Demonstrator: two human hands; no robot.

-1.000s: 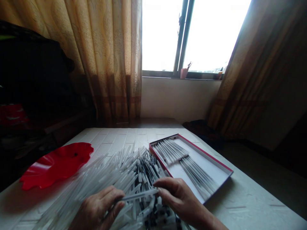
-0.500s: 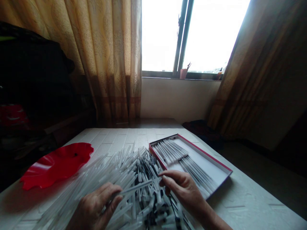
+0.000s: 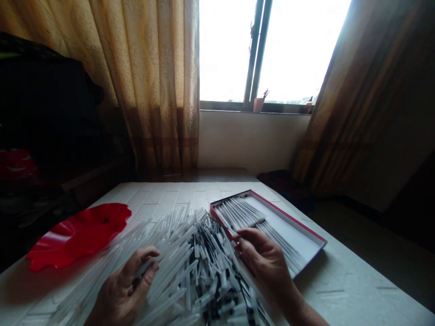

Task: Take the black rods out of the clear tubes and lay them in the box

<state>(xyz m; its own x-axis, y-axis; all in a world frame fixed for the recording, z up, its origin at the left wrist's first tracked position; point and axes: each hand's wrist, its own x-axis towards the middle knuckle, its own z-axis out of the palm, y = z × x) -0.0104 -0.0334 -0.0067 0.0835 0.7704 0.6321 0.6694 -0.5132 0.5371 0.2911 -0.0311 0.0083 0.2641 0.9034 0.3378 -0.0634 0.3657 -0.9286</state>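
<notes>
The left hand, left of the box, pinches a tube. The right hand, by the box, seems to pinch a thin stick. They've moved apart, each likely with one part.

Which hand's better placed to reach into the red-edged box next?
Right, probably. The right hand is by the box; the left hand is farther off, across the pile of clear tubes.
</notes>
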